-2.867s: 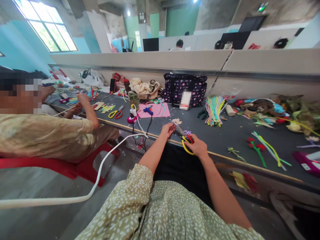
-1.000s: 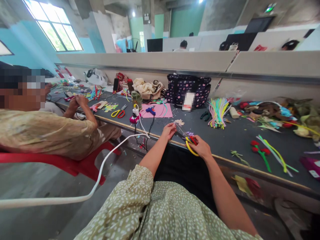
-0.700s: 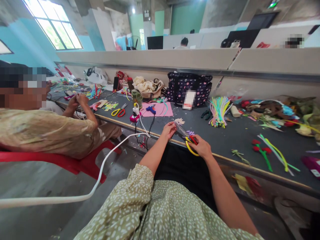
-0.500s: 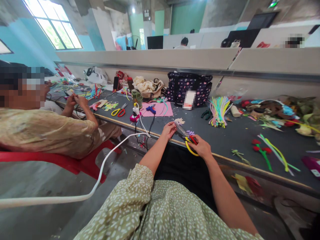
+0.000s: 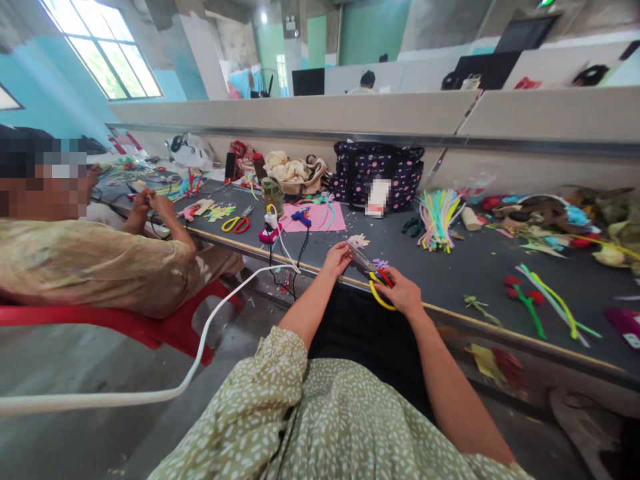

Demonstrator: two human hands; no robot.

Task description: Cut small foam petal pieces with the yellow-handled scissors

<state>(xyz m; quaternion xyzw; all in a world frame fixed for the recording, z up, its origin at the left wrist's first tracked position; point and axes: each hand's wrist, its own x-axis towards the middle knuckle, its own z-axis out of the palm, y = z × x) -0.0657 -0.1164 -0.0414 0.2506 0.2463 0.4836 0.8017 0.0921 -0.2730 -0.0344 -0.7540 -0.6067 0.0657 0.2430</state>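
My right hand (image 5: 404, 292) is closed round the handles of a pair of scissors (image 5: 381, 297), one loop yellow and one red. The metal blades point left, towards my left hand (image 5: 341, 257). There my fingers pinch together by the blade tips, at the table's front edge; whatever small piece they hold is too little to name. Just beyond the blades lie a small pile of pale cream pieces (image 5: 359, 241) and a few purple pieces (image 5: 381, 264) on the dark table (image 5: 400, 243).
A pink sheet (image 5: 327, 219) carries a blue glue gun (image 5: 301, 217). Behind stands a dark patterned bag (image 5: 350, 170); right of it, a bundle of pipe cleaners (image 5: 439, 220). A white cable (image 5: 210, 313) crosses at left, before a seated co-worker (image 5: 100, 260). Another pair of scissors (image 5: 236, 223) lies nearby.
The scissors' blades and both hands have hardly shifted; the handles sit slightly further left. The whole view has tilted a little.
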